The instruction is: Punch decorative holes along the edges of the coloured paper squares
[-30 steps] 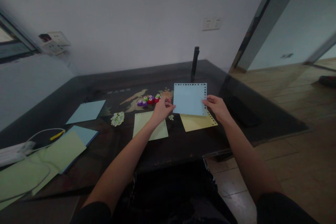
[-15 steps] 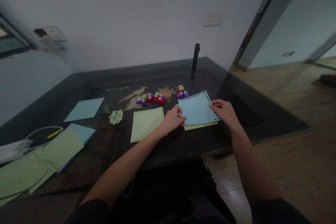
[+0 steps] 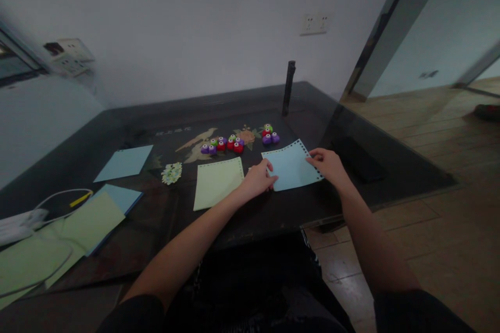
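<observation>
Head view, going left to right: far left you see a white cable [image 3: 42,203] and a pile of green and blue sheets [image 3: 91,218] near the table [image 3: 250,218] edge. Further back lies one blue sheet [image 3: 124,162] by itself. Next comes a small flowery scrap [image 3: 172,173], then a green sheet [image 3: 219,183] lying flat. Behind it sit little round punches [image 3: 222,145] — purple, green and red — and a second small bunch [image 3: 269,135] beside them. Your left hand [image 3: 258,179] pinches the near left edge of the blue paper with holes [image 3: 291,169], fingers closed on it. Your right hand [image 3: 328,165] grips its right edge the same way. That paper lies low over the table, right of the green sheet. A dark post [image 3: 289,88] stands behind.
</observation>
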Demonstrator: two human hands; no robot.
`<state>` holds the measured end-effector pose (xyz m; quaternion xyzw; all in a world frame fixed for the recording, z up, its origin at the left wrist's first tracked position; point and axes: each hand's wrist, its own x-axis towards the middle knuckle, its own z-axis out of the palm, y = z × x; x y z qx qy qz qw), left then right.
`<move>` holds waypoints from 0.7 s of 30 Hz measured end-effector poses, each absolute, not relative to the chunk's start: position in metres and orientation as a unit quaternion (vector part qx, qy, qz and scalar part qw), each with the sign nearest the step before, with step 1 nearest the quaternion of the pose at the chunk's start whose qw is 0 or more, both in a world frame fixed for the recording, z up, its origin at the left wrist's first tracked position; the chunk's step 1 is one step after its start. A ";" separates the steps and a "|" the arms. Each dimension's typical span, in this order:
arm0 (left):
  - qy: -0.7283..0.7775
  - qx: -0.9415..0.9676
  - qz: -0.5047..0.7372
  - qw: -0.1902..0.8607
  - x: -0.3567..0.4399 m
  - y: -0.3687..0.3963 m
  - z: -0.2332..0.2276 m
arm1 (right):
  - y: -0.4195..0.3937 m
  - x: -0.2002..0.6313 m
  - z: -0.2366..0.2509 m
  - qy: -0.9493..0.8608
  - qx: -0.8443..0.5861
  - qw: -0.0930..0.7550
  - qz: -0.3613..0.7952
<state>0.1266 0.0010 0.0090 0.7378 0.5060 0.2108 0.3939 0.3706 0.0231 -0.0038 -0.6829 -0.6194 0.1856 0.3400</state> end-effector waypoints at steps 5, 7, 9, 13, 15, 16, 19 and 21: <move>0.508 0.797 0.212 0.248 0.126 0.000 0.012 | 0.024 0.370 -0.004 -0.626 -0.688 0.323 0.178; 0.499 0.809 0.218 0.223 0.127 -0.002 0.012 | 0.024 0.370 -0.005 -0.628 -0.690 0.320 0.166; 0.494 0.816 0.227 0.196 0.129 -0.005 0.013 | 0.024 0.369 -0.005 -0.629 -0.692 0.317 0.158; 0.492 0.823 0.215 0.185 0.132 -0.010 0.010 | 0.023 0.367 -0.004 -0.631 -0.700 0.302 0.145; 0.488 0.826 0.201 0.201 0.132 -0.011 0.008 | 0.022 0.365 -0.003 -0.632 -0.704 0.293 0.140; 0.485 0.827 0.196 0.206 0.132 -0.010 0.006 | 0.022 0.364 -0.002 -0.632 -0.706 0.289 0.139; 0.482 0.830 0.190 0.207 0.131 -0.010 0.002 | 0.021 0.363 -0.001 -0.630 -0.711 0.281 0.133; 0.482 0.831 0.188 0.206 0.131 -0.010 0.002 | 0.021 0.362 0.000 -0.631 -0.712 0.279 0.128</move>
